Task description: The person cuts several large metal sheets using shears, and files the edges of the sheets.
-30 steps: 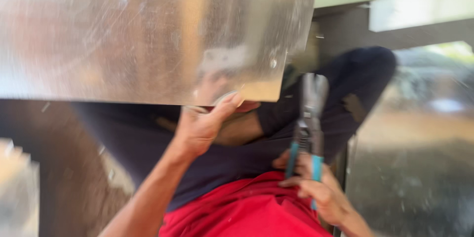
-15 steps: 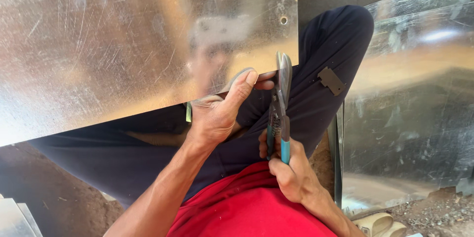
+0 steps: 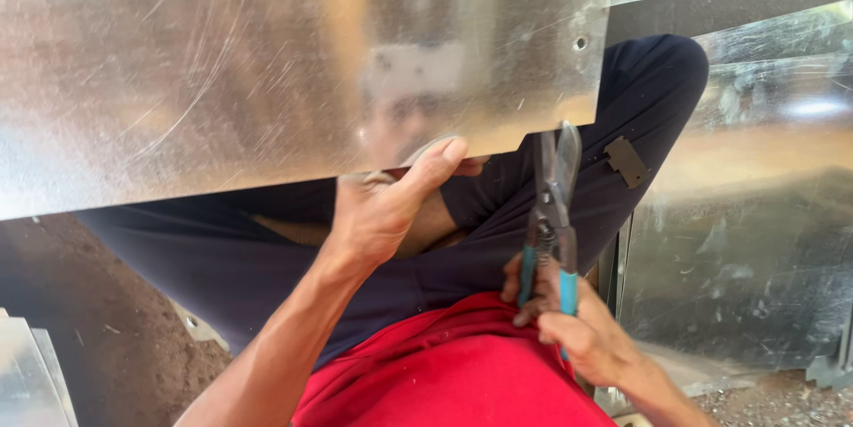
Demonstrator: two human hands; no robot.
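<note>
I take the big metal sheet point(image 3: 267, 63) as my landmark. It fills the upper part of the view, flat, shiny and grey, scratched all over, with a small round hole near its lower right corner and a stepped notch cut into its lower edge.

My left hand point(image 3: 386, 209) sits at the sheet's lower edge, about the middle; the thumb presses up against the underside edge and the fingers curl behind, so it is closed on the sheet.

My right hand point(image 3: 569, 329) is below the sheet's right corner, wrapped tight round the blue-sleeved handles of the tin snips point(image 3: 551, 214). The snips stand nearly upright, grey steel blades pointing up, their tips meeting the sheet's lower edge just beside the notch. The blades look only slightly parted.

Under the sheet I see dark blue trouser legs point(image 3: 498, 205) and a red shirt point(image 3: 453, 374), both soft cloth. Right of the sheet leans another metal panel point(image 3: 755, 214), duller and reflective.
</note>
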